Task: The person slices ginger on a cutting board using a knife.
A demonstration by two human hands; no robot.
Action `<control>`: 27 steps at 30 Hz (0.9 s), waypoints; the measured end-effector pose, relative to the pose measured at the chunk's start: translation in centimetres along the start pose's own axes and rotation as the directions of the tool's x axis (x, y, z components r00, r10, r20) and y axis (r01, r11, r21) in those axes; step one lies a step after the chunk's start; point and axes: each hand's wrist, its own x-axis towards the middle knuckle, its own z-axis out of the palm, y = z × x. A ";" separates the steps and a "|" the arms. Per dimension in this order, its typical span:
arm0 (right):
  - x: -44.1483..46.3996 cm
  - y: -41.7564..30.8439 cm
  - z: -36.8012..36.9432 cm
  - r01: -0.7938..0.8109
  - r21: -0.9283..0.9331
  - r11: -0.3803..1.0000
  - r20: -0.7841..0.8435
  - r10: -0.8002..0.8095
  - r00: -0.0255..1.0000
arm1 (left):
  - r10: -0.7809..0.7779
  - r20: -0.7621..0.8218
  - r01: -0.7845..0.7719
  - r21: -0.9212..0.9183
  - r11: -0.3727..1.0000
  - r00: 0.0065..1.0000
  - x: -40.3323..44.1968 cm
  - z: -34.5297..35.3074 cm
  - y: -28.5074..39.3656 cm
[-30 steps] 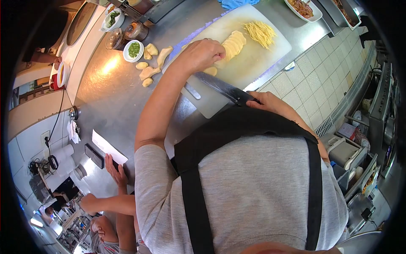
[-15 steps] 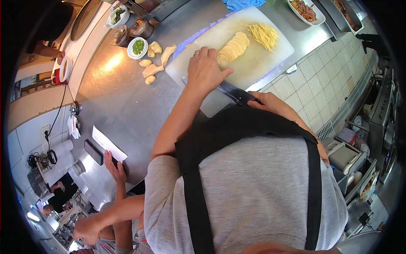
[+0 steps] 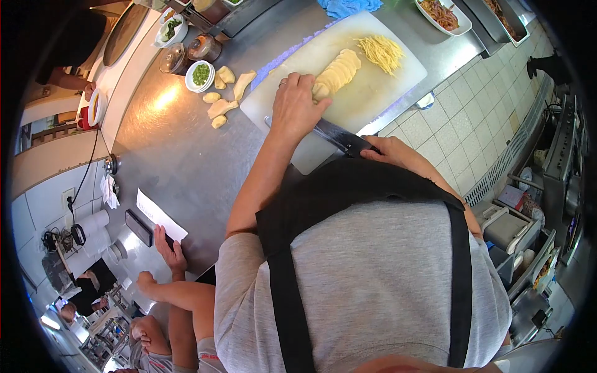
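My right hand (image 3: 388, 149) is wrapped round the handle of a large knife (image 3: 339, 135), whose blade points left over the lower edge of the white cutting board (image 3: 398, 93). My left hand (image 3: 297, 104) rests over the board, its fingertips at the near end of a row of overlapping pale yellow slices (image 3: 339, 71); its palm side is hidden, and part of the blade passes behind or beneath it. Beyond the slices lies a pile of thin yellow strips (image 3: 381, 53). Several peeled pale pieces (image 3: 221, 107) lie on the steel counter left of the board.
A bowl of chopped greens (image 3: 200, 74) and two dark jars (image 3: 204, 48) stand at the upper left. A blue cloth (image 3: 349, 6) and a dish of food (image 3: 444, 15) are at the top. Other people are at the left, one hand (image 3: 170, 248) beside a phone (image 3: 138, 227).
My left hand has moved back from above the board's middle to the near end of the slices, and its fingers have unfolded. My right hand keeps its hold on the knife.
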 end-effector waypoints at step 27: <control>-2.9 -1.0 -1.8 -0.103 0.050 0.993 -0.186 0.110 0.976 | 0.020 -0.275 -0.057 -0.129 0.990 0.961 -6.4 0.4 -1.1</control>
